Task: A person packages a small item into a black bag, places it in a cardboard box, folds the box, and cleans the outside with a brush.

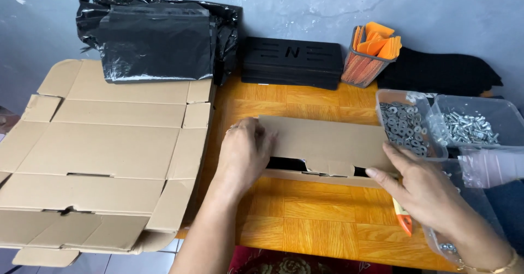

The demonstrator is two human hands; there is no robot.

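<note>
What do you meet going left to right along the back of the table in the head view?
Black plastic bags → black slotted block → mesh cup of orange pieces → black cloth.

Two bare forearms without sleeves, left hand point(244, 153) with a ring, right hand point(423, 189) with thin gold bracelet point(491, 267) at wrist
</note>
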